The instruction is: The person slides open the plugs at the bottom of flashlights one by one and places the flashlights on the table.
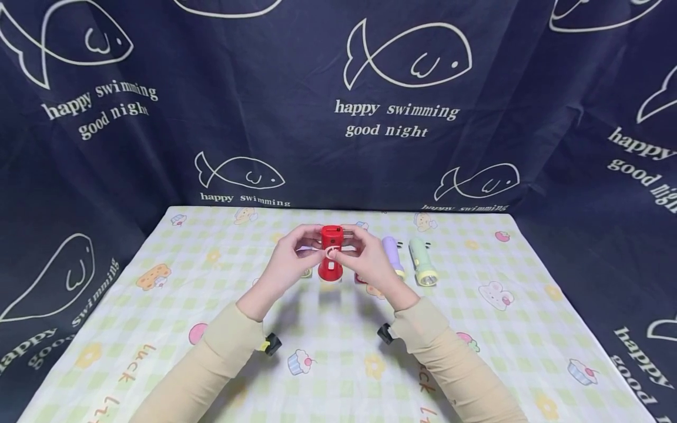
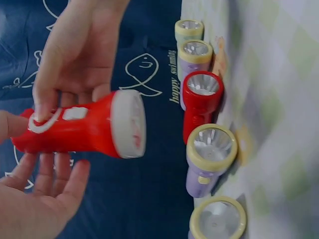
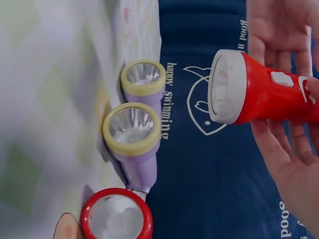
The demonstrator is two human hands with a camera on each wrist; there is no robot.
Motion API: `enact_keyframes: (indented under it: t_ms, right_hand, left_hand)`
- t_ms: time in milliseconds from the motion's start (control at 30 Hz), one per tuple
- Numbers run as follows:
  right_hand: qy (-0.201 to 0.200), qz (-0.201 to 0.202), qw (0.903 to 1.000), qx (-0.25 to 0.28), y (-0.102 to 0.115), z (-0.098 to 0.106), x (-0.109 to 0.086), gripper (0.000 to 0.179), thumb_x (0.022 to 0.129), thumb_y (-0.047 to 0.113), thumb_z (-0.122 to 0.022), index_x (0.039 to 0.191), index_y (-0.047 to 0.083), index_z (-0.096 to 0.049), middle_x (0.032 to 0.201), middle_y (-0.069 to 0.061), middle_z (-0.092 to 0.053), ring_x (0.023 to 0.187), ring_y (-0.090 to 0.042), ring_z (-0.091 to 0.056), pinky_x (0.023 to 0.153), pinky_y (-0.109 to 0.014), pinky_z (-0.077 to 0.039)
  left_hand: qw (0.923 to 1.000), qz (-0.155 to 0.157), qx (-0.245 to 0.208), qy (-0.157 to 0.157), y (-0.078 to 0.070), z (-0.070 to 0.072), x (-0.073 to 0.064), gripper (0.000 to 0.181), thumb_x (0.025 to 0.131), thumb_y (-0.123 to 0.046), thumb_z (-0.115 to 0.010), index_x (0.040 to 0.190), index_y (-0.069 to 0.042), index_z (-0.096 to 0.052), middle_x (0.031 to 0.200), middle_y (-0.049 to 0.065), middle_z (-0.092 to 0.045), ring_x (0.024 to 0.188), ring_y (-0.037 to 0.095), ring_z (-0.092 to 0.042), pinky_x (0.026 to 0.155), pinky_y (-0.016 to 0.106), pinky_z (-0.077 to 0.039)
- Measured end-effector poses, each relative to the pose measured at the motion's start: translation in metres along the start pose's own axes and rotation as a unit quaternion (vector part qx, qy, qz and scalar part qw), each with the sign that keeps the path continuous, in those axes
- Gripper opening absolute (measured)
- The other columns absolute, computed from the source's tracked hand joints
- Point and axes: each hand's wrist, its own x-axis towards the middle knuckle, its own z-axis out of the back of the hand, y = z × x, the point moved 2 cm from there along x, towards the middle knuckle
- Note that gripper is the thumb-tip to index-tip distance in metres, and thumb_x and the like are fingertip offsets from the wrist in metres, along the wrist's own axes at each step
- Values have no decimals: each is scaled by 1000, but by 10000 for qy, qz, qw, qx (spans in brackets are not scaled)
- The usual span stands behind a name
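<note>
Both hands hold a red flashlight [image 1: 331, 273] above the table, its lens end tipped down in the head view. A white rim [image 2: 130, 123] rings its lens, and a white button sits on the body. My left hand [image 1: 293, 258] grips it from the left, with fingers behind and thumb in front. From the other side my right hand [image 1: 371, 258] grips it too, its thumb on the white curved marking around the switch. Fingers hide parts of the body. Behind the hands stands a row of similar flashlights, among them a second red one [image 2: 202, 97].
The row also holds purple flashlights with yellow rims [image 2: 212, 144] [image 3: 132, 132], another purple one [image 1: 391, 252] at right, and a green one [image 1: 422, 258] at its right end. A checked cloth [image 1: 174, 329] covers the table. A dark fish-print curtain [image 1: 317, 164] hangs behind and beside it.
</note>
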Motion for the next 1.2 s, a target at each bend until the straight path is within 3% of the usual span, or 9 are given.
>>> enact_keyframes:
  t_ms: [167,300,533,867,1200]
  right_hand:
    - [-97,-115,9999,-18,-15,2,4,47,80,0,-72,124,2,-56,110,-20,-65,97,-33,-64,79,-28,-56]
    - [-140,-156,9998,13,-23,3,7,48,79,6,-75,124,7,-57,109,-16,-66,95,-29,-65,79,-28,-56]
    - [-141,-98,9998,-73,-17,1,7,48,79,11,-76,123,9,-58,109,-12,-67,93,-24,-66,79,-30,-56]
    - [-242,-549,9979,250,-17,-3,7,48,80,10,-75,123,10,-55,113,-12,-65,95,-22,-64,80,-30,-55]
    - [-268,-859,9952,398,-25,-12,15,44,81,12,-73,120,7,-53,110,-13,-64,100,-24,-63,87,-30,-54]
  left_hand:
    - [9989,-428,-113,176,5,-1,-3,54,79,4,-70,129,-5,-52,113,17,-60,102,28,-57,92,42,-51]
    - [9984,-517,-77,204,9,-3,-4,65,76,7,-71,134,-8,-46,117,15,-57,103,25,-57,88,39,-53]
    - [9985,-505,-192,120,13,-4,-6,70,74,9,-71,135,-12,-44,122,13,-54,99,23,-56,83,31,-54]
    - [9982,-231,-546,112,18,0,-6,66,74,4,-76,132,-12,-46,115,14,-56,95,23,-59,83,29,-55]
    - [9966,-53,-807,151,20,12,-7,66,77,7,-72,134,-9,-44,116,17,-55,94,22,-60,84,27,-54]
